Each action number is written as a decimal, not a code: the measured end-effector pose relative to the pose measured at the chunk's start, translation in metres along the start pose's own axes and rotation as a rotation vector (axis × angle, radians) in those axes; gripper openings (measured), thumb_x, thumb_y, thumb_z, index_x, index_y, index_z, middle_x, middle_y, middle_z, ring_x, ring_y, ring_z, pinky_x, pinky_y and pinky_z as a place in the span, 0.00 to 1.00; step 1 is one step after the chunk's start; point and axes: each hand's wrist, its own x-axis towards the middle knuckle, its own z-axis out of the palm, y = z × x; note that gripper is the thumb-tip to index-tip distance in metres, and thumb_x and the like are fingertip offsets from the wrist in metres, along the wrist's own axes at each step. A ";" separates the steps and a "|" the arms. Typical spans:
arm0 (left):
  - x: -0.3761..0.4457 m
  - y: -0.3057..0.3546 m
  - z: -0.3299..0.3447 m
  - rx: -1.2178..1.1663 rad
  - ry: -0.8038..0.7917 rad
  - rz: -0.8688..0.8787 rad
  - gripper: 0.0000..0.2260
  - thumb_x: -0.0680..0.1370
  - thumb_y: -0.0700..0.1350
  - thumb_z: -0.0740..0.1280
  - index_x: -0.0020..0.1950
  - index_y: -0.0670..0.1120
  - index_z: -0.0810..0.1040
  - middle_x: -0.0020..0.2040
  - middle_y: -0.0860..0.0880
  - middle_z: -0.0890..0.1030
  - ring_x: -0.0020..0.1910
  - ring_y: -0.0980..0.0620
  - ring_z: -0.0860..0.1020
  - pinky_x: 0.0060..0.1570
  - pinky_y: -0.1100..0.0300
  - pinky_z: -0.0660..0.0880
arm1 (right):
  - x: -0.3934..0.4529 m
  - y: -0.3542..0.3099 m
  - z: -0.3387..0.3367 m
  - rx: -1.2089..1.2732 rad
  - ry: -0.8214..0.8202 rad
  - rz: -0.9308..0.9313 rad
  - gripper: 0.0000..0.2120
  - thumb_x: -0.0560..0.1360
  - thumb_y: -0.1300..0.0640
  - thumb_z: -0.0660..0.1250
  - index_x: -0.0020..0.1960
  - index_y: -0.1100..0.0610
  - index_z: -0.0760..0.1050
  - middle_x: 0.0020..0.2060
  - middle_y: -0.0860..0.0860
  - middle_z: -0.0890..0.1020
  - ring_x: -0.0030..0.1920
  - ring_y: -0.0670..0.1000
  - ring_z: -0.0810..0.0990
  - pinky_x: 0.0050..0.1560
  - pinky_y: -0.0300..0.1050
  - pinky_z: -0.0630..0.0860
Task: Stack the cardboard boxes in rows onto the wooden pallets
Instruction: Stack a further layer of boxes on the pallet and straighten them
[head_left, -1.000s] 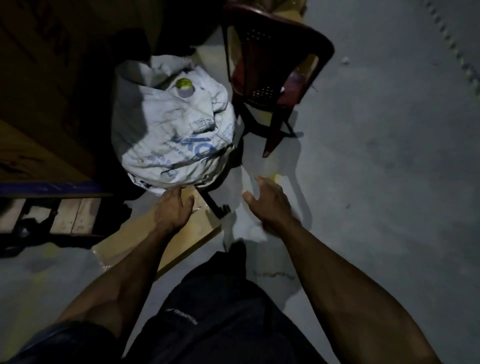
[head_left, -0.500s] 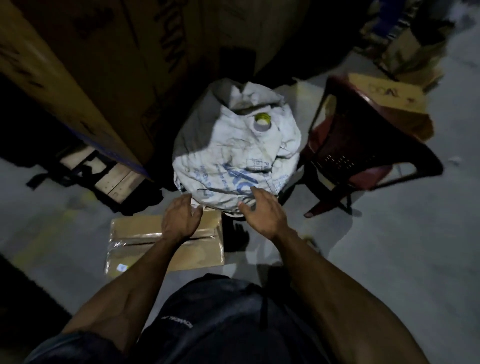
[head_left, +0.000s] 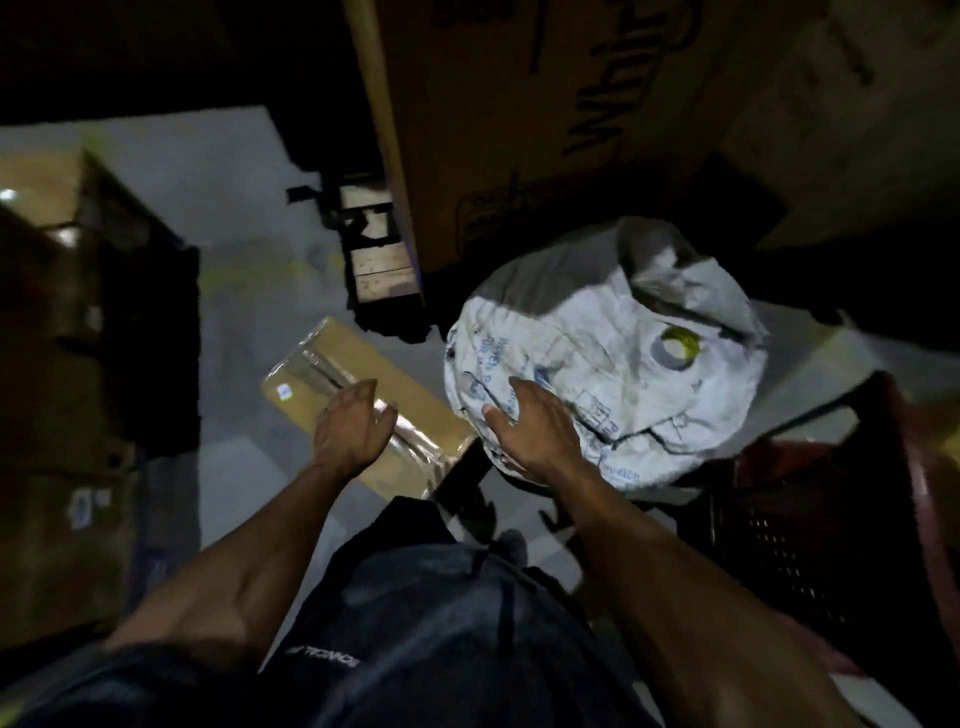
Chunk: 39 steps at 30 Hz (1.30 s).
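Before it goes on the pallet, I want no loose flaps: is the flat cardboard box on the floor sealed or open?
Sealed: the flat cardboard box lies closed, with glossy tape along its top seam.

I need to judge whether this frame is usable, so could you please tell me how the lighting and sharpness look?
Head view: dim overall, upper left corner nearly black; motion blur softens the floor and white sack; tape on the flat cardboard box glints beside the left hand; wide-angle bending tilts the large carton.

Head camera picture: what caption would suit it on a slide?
Both open hands, left and right, reach toward a flat cardboard box beside a white sack.
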 end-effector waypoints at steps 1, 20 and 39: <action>-0.004 -0.003 0.000 -0.020 0.016 -0.040 0.35 0.76 0.60 0.52 0.75 0.37 0.68 0.72 0.36 0.72 0.72 0.38 0.69 0.70 0.47 0.66 | 0.005 -0.001 -0.001 -0.015 -0.020 -0.034 0.33 0.80 0.39 0.60 0.78 0.55 0.61 0.77 0.55 0.65 0.76 0.56 0.62 0.75 0.52 0.60; 0.071 -0.129 0.017 -0.934 0.149 -0.828 0.25 0.83 0.54 0.61 0.75 0.41 0.69 0.73 0.41 0.72 0.69 0.39 0.72 0.68 0.50 0.69 | 0.114 -0.096 0.092 0.030 -0.257 -0.014 0.33 0.78 0.41 0.66 0.77 0.55 0.64 0.75 0.54 0.69 0.74 0.56 0.66 0.72 0.51 0.65; 0.202 -0.251 0.262 -1.083 0.359 -1.149 0.32 0.81 0.59 0.63 0.77 0.39 0.66 0.74 0.40 0.70 0.70 0.39 0.71 0.68 0.49 0.68 | 0.358 0.011 0.302 -0.063 -0.520 -0.093 0.31 0.76 0.42 0.71 0.71 0.56 0.68 0.67 0.56 0.73 0.62 0.55 0.74 0.56 0.45 0.70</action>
